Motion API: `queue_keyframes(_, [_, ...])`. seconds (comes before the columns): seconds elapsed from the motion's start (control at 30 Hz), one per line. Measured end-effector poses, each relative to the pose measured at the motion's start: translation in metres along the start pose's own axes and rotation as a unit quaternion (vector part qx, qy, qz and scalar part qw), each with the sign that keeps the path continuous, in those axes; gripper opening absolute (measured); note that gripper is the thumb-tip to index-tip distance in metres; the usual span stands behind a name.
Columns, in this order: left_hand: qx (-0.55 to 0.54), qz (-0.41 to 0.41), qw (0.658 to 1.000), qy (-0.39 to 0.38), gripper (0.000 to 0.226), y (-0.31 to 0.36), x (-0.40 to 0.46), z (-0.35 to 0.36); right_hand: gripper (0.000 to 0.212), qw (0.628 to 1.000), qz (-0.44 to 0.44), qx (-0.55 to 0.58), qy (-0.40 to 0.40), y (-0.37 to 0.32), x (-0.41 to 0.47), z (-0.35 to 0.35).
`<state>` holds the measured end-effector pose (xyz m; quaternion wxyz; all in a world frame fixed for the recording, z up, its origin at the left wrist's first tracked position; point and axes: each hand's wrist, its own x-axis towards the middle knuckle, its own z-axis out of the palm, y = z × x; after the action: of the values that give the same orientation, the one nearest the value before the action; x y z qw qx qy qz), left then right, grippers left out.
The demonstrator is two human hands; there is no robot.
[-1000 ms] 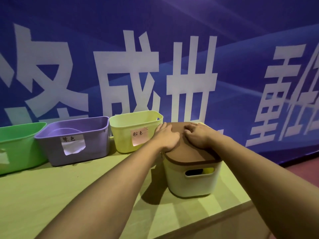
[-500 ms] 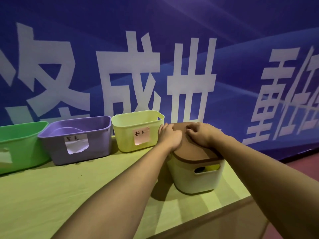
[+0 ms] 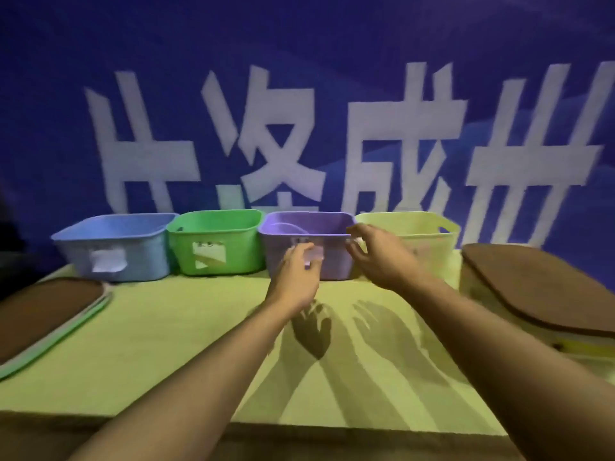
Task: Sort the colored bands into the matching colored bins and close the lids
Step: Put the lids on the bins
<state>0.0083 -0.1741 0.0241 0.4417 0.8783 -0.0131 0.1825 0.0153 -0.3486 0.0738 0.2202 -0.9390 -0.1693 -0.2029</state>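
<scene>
Hands are both stretched toward the purple bin (image 3: pixel 307 251), and neither grip holds anything. The left hand (image 3: pixel 297 277) hangs in front of the purple bin's front wall, near its paper label, with fingers loosely curled. The right hand (image 3: pixel 376 257) is at the right front corner of the purple bin, thumb and fingers spread apart just beside the rim; whether it touches the rim I cannot tell, because the picture is blurred.

The purple bin stands open, with the green bin (image 3: pixel 216 242) to its left, the blue bin (image 3: pixel 116 249) further left and the yellow bin (image 3: pixel 419 241) to its right. Its long axis runs left to right, across both arms. The right hand is nearer to the rim.

A flat brown lid (image 3: pixel 46 311) lies on the table (image 3: pixel 183 344) far to the left of the purple bin, so I think closing the bin needs a reach that way. No bands can be seen clearly.
</scene>
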Motion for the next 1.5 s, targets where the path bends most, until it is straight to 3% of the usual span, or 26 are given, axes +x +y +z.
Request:
queue_keyframes(0.17, [0.138,-0.085,0.981,0.104,0.036,-0.113,-0.017,-0.136,0.033,0.994,-0.059,0.077,-0.058,-0.116,0.011,0.085])
queue_keyframes(0.33, [0.346,-0.159,0.908,0.176,0.025,-0.203,-0.04,-0.247,0.039,0.985,-0.099,0.101,-0.098,-0.2,0.008,0.143])
queue_keyframes(0.47, [0.433,-0.232,0.855,0.165,0.029,-0.244,-0.056,-0.287,0.039,0.982,-0.111,0.088,-0.126,-0.227,0.009,0.165])
queue_keyframes(0.63, [0.448,-0.249,0.845,0.152,0.023,-0.271,-0.063,-0.297,0.038,0.982,-0.11,0.071,-0.138,-0.235,0.014,0.173])
queue_keyframes(0.93, [0.325,-0.241,0.884,0.235,0.009,-0.255,-0.056,-0.314,0.038,0.983,-0.109,0.055,-0.14,-0.224,0.017,0.164])
queue_keyframes(1.23, [0.345,0.019,0.87,0.352,0.03,-0.153,-0.039,-0.323,0.042,0.989,-0.088,0.076,-0.093,-0.198,0.032,0.117])
queue_keyframes(1.33, [0.274,0.042,0.91,0.308,0.031,-0.117,-0.016,-0.295,0.053,0.992,-0.069,0.093,-0.042,-0.179,0.04,0.084])
queue_keyframes(1.43, [0.152,0.095,0.964,0.197,0.024,-0.085,0.011,-0.254,0.073,0.989,-0.02,0.145,0.004,-0.147,0.047,0.042])
queue_keyframes(1.5, [0.112,0.144,0.974,0.132,0.021,-0.063,0.024,-0.224,0.082,0.981,0.024,0.194,0.014,-0.12,0.048,0.009])
